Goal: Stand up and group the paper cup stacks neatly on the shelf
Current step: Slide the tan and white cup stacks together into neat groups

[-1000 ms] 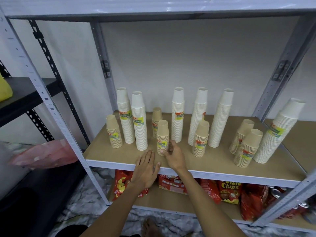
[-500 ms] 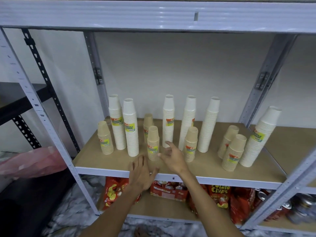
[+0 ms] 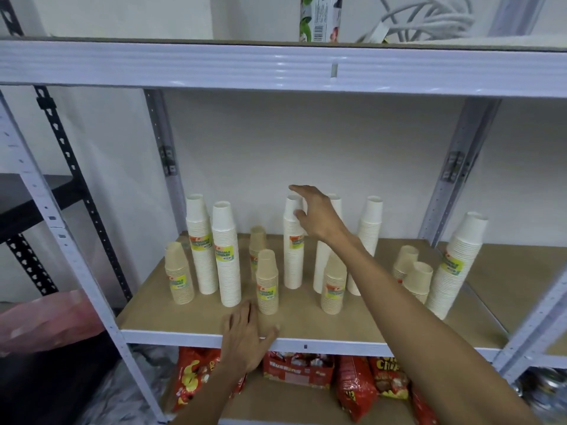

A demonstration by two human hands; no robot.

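Right hand (image 3: 319, 216) at a white cup stack (image 3: 293, 265), left hand (image 3: 245, 335) flat on shelf (image 3: 153, 314).

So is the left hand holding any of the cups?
No, the left hand lies flat with straight fingers on the front edge of the shelf, gripping nothing.

A yellow-green sticker on a tall white stack (image 3: 226, 256) of paper cups is headed "DISPOSABLE"; the smaller lines under it are too blurred to read. A short brown stack (image 3: 267, 294) carries a matching sticker with the same heading, fainter. Below, a red snack bag (image 3: 388, 375) shows yellow lettering that reads roughly "Chips", its top cut off. A carton (image 3: 320, 18) above bears a barcode; no digits can be made out.
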